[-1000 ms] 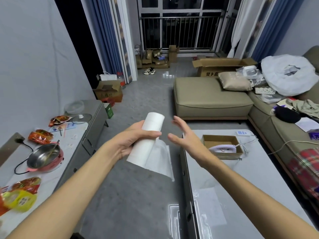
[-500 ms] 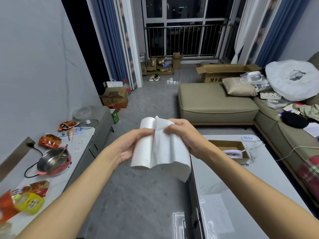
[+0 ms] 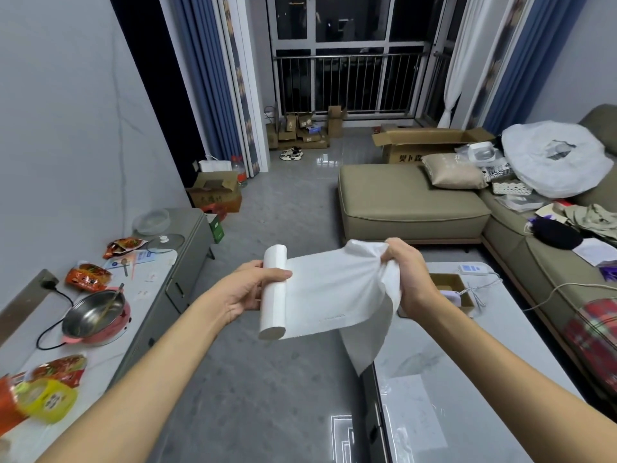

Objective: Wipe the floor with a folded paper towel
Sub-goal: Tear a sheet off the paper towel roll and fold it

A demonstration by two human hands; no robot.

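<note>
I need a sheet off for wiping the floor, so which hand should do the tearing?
Probably the right: the right hand holds the unrolled sheet bunched, while the left hand grips the roll and can brace it.

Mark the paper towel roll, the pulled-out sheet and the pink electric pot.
paper towel roll (image 3: 273,307), head view, lower part of its curved side.
pulled-out sheet (image 3: 330,289), head view, flat middle of the stretched span.
pink electric pot (image 3: 83,320), head view, steel inner bowl.

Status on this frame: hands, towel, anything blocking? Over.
Left hand grips the paper towel roll. Right hand pinches the pulled-out sheet, not yet torn or folded. Nothing between towel and floor.
</note>
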